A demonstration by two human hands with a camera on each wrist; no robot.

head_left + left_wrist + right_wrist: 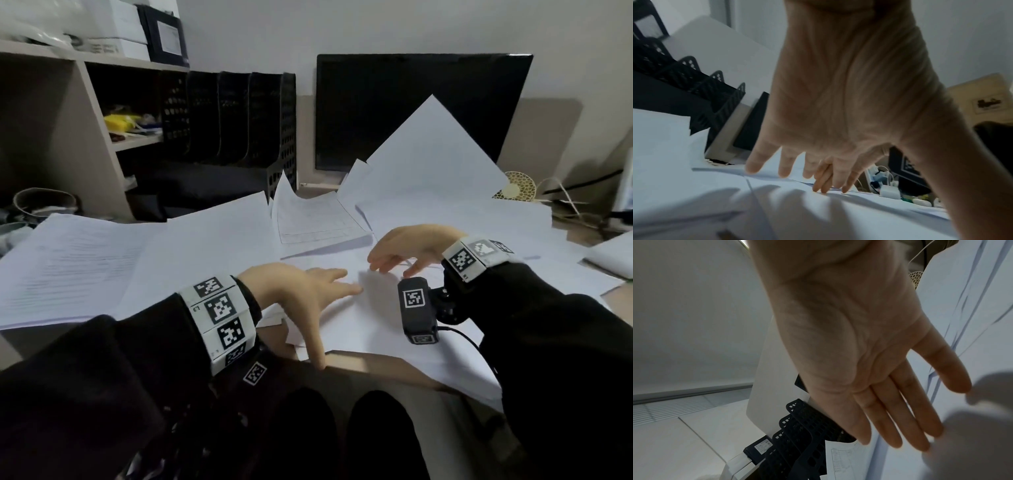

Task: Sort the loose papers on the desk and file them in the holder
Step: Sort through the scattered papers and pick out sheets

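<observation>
Loose white papers (212,246) cover the desk in overlapping sheets and stacks. A printed form (315,219) lies at the middle back, and one large sheet (428,161) leans up against the monitor. The black perforated file holder (233,120) with several slots stands at the back left. My left hand (308,291) hovers flat over the near papers (797,211), fingers (785,165) spread and straight, thumb at the desk edge. My right hand (404,253) is open just above the sheets (972,321), fingers (900,421) straight, holding nothing. The holder (803,434) shows beyond its palm.
A dark monitor (418,109) stands at the back centre. A shelf unit (61,137) with boxes and small items fills the left. A wicker fan (513,188) and cables lie at the back right. The desk's front edge (376,373) runs right before my knees.
</observation>
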